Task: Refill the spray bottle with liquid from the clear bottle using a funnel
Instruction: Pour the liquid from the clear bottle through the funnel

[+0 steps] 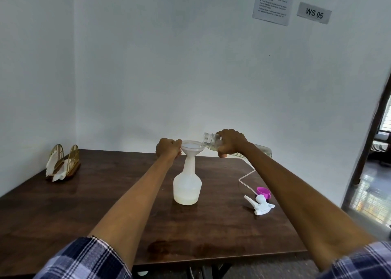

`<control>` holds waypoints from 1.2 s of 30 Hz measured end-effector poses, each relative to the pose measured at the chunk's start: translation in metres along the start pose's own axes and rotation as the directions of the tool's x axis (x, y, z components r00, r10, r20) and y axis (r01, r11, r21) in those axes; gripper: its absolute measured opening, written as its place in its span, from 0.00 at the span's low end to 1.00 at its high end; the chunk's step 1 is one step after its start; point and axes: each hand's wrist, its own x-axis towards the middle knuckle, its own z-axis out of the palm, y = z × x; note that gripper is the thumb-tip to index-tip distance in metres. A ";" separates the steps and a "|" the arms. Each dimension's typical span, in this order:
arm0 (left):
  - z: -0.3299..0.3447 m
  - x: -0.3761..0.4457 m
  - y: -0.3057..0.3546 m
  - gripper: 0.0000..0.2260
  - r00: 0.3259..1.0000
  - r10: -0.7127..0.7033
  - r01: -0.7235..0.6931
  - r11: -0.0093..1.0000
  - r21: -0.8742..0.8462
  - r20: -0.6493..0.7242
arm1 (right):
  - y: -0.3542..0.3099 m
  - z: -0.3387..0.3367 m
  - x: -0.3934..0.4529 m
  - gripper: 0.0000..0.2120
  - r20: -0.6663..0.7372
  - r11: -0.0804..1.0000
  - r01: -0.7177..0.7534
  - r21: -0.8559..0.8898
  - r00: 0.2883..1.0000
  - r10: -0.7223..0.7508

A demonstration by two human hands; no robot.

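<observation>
A white translucent spray bottle (187, 185) stands upright mid-table with a little pale liquid at its bottom. A white funnel (191, 149) sits in its neck. My left hand (168, 150) pinches the funnel's left rim. My right hand (231, 142) grips the clear bottle (211, 141) near its neck and holds it almost level, its open threaded mouth over the funnel's right rim. The bottle's base pokes out behind my right forearm.
The white trigger sprayer head (261, 204) with its thin dip tube lies on the dark wooden table (105, 194) at the right, beside a magenta cap (264, 192). A gold napkin holder (63, 162) stands at the back left. The table's right edge is near a doorway.
</observation>
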 end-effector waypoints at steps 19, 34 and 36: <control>-0.001 0.000 -0.001 0.15 1.000 0.010 -0.010 1.000 0.019 0.007 | -0.002 0.000 0.000 0.22 0.009 1.000 0.001 0.007 1.000 -0.001; -0.001 -0.001 0.000 0.15 1.000 0.008 -0.008 0.999 0.034 0.002 | -0.002 0.000 -0.001 0.24 0.010 1.000 -0.005 0.011 1.000 0.005; -0.001 -0.001 0.000 0.16 1.000 0.012 -0.012 0.999 0.039 0.003 | -0.002 -0.001 -0.001 0.24 0.009 1.000 -0.008 0.012 1.000 0.008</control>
